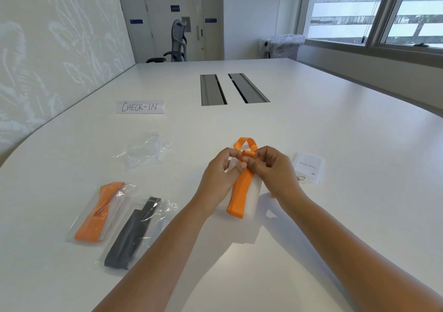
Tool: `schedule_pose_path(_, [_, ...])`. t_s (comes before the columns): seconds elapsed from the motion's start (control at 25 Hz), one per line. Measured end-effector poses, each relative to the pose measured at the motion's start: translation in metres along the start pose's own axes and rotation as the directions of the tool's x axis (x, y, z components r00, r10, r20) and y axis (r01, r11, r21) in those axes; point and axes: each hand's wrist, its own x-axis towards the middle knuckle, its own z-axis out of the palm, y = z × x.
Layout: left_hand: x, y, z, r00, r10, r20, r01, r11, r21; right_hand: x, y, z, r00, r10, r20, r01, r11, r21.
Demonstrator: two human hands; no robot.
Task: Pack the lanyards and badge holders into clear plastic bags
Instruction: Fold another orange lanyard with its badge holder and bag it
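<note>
We are holding the folded orange lanyard (241,187) above the white bench (335,124), near its front centre, with both hands meeting at the strap's upper part. The left hand (219,175) is pinching the strap, its fingers (233,154) curling closed around the folded band, and the right hand (271,168) is gripping the same fold from the other side, thumb pressing against the webbing. The lanyard's long axis is running roughly away from us, leaning slightly to the right at the far end; its looped end is pointing toward the far side of the bench and its folded lower end is pointing back toward us. We are judging the main risk to be the folds springing open if either pinch is relaxing, because the webbing looks stiff and is stacked in several layers. A second risk is the bundle becoming too bulky for the empty clear bag (143,151) lying well apart on the left, which would snag at the bag mouth. The badge holder (309,168) is lying flat just to the right of the hands and could be left out of the pack. Two filled bags, the packed orange lanyard (96,213) and the packed dark lanyard (134,232), are lying side by side at the near left.
</note>
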Motion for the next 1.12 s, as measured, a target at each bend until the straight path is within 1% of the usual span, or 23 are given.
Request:
schedule_pose_path(0.08, [0.001,-0.001,0.000,0.999,-0.011,-0.033,0.011,1.000,-0.003,0.000,-0.001,0.001,0.999,-0.032,0.004,0.032,0.998,-0.045])
schedule_pose_path(0.16, [0.003,-0.002,0.000,0.996,-0.033,-0.077,0.034,0.999,0.018,0.000,-0.003,0.001,0.999,-0.039,0.009,0.040,0.998,-0.041])
schedule_pose_path(0.24, [0.005,-0.004,-0.001,0.983,-0.023,-0.185,0.038,0.996,0.081,-0.003,-0.002,0.002,0.997,-0.064,0.034,0.066,0.995,-0.079])
schedule_pose_path(0.28, [0.006,-0.006,-0.002,0.968,0.006,-0.253,0.028,0.991,0.130,-0.004,0.000,0.003,0.994,-0.094,0.057,0.101,0.983,-0.152])
schedule_pose_path(0.36, [0.006,-0.009,-0.006,0.925,0.077,-0.373,0.012,0.973,0.231,-0.007,0.003,0.007,0.986,-0.122,0.111,0.154,0.923,-0.353])
schedule_pose_path(0.4, [0.006,-0.010,-0.006,0.904,0.102,-0.415,0.011,0.966,0.260,-0.008,0.004,0.009,0.984,-0.124,0.124,0.165,0.898,-0.408])
schedule_pose_path(0.44, [0.005,-0.011,-0.007,0.885,0.117,-0.450,0.010,0.963,0.270,-0.008,0.006,0.010,0.983,-0.130,0.127,0.172,0.889,-0.424])
schedule_pose_path(0.52, [0.004,-0.012,-0.006,0.848,0.139,-0.512,0.001,0.964,0.264,-0.009,0.008,0.012,0.984,-0.137,0.110,0.170,0.906,-0.388])
schedule_pose_path(0.6, [0.004,-0.010,-0.005,0.815,0.165,-0.556,-0.021,0.967,0.256,-0.011,0.008,0.016,0.993,-0.090,0.082,0.110,0.947,-0.303])
schedule_pose_path(0.64, [0.004,-0.009,-0.005,0.809,0.179,-0.559,-0.034,0.965,0.259,-0.011,0.007,0.018,0.995,-0.056,0.078,0.075,0.958,-0.276])
schedule_pose_path(0.76, [0.003,-0.007,-0.004,0.830,0.195,-0.523,-0.054,0.960,0.274,-0.013,0.004,0.021,0.995,0.047,0.089,-0.027,0.975,-0.221])
schedule_pose_path(0.92, [0.005,-0.007,-0.003,0.872,0.135,-0.470,-0.016,0.969,0.247,-0.012,-0.002,0.018,0.983,0.159,0.092,-0.155,0.986,-0.055])
schedule_pose_path(1.0, [0.005,-0.007,-0.003,0.885,0.110,-0.452,-0.008,0.975,0.222,-0.011,-0.004,0.017,0.981,0.165,0.104,-0.162,0.986,-0.042])
schedule_pose_path(1.12, [0.005,-0.007,-0.003,0.891,0.115,-0.440,-0.024,0.978,0.208,-0.012,-0.005,0.017,0.985,0.137,0.109,-0.135,0.990,-0.030])
